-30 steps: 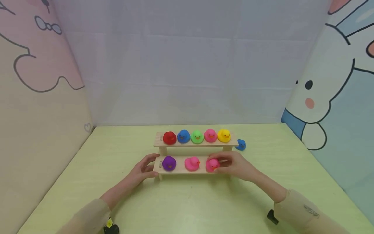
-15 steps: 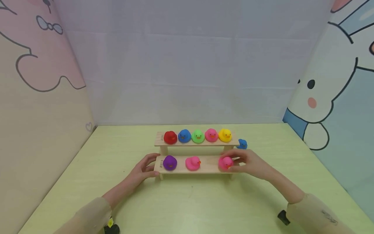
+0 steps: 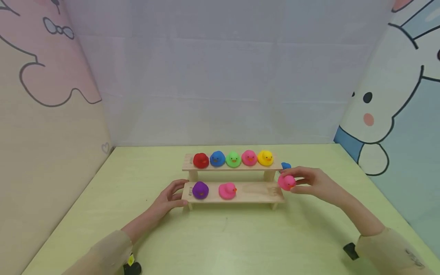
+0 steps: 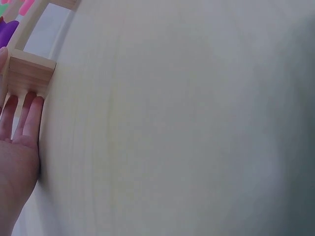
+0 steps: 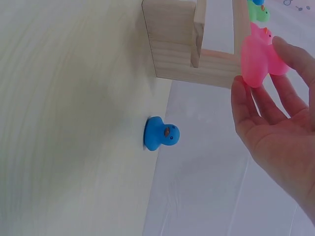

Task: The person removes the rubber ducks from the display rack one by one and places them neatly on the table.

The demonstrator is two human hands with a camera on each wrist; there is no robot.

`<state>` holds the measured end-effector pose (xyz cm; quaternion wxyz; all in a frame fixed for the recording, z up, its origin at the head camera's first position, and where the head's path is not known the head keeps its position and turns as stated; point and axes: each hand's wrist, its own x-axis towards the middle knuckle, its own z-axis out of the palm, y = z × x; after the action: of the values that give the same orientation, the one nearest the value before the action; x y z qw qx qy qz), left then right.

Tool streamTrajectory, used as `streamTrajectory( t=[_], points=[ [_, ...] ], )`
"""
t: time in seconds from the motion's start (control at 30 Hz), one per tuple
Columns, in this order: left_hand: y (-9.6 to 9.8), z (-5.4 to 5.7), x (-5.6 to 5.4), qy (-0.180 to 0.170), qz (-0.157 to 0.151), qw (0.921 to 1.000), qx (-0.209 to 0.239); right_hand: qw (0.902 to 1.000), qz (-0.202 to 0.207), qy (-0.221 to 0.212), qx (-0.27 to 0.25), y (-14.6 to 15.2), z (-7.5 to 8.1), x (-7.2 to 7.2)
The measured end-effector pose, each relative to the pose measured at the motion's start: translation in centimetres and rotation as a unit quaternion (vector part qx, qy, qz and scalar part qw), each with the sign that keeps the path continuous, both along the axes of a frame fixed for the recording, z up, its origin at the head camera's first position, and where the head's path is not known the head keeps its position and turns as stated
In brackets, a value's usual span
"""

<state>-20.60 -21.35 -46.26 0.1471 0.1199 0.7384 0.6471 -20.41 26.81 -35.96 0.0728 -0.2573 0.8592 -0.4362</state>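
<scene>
My right hand (image 3: 314,185) pinches a pink rubber duck (image 3: 286,182) between thumb and fingers, just off the right end of the lower step of a wooden two-tier shelf (image 3: 256,191). In the right wrist view the same duck is held beside the shelf's upright side. At the left end of the lower step, my left hand (image 3: 170,195) holds the shelf, thumb at the front and index finger at the back. The left wrist view shows its other fingers against the side panel. On that step sit a purple duck (image 3: 200,190) and another pink duck (image 3: 227,190).
On the upper step stand a red duck (image 3: 201,160), a blue duck (image 3: 217,158), a green duck (image 3: 233,159), a pink duck (image 3: 249,157) and a yellow duck (image 3: 266,157). A small blue duck (image 5: 160,133) sits on the table behind the shelf's right end.
My right hand has moved right with the pink duck, from the lower step to beyond its right end, and lifted it slightly. The left hand has stayed in place.
</scene>
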Motion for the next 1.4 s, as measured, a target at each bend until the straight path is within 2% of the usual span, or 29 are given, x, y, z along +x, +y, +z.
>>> streamTrajectory(
  t=[0.13, 0.27, 0.53, 0.67, 1.0, 1.2, 1.4],
  points=[
    [0.0, 0.0, 0.0, 0.000, -0.001, 1.0000, -0.001, 0.9999, 0.006, 0.009, -0.004, 0.9, 0.3, -0.1],
    [0.0, 0.1, 0.1, 0.001, -0.003, 1.0000, 0.000, 0.9999, -0.005, 0.013, 0.000, 1.7, 0.5, -0.6],
    [0.0, 0.1, 0.0, 0.010, -0.007, 0.9999, -0.002, 0.9982, -0.056, -0.017, -0.007, 3.4, 0.4, -2.4],
    [0.0, 0.2, 0.1, 0.012, -0.011, 0.9999, 0.005, 0.9965, -0.083, -0.009, -0.004, 4.1, 0.4, -3.4],
    [-0.1, 0.2, 0.2, 0.015, -0.009, 0.9998, -0.004, 0.9933, -0.108, 0.032, -0.025, 5.8, -0.8, -5.5],
    [-0.1, 0.2, 0.2, 0.018, -0.010, 0.9998, -0.004, 0.9924, -0.112, 0.036, -0.034, 6.5, -1.3, -6.4],
    [-0.1, 0.2, 0.2, 0.010, -0.004, 0.9999, -0.010, 0.9905, -0.134, 0.029, -0.009, 7.0, -2.0, -7.0]
  ],
)
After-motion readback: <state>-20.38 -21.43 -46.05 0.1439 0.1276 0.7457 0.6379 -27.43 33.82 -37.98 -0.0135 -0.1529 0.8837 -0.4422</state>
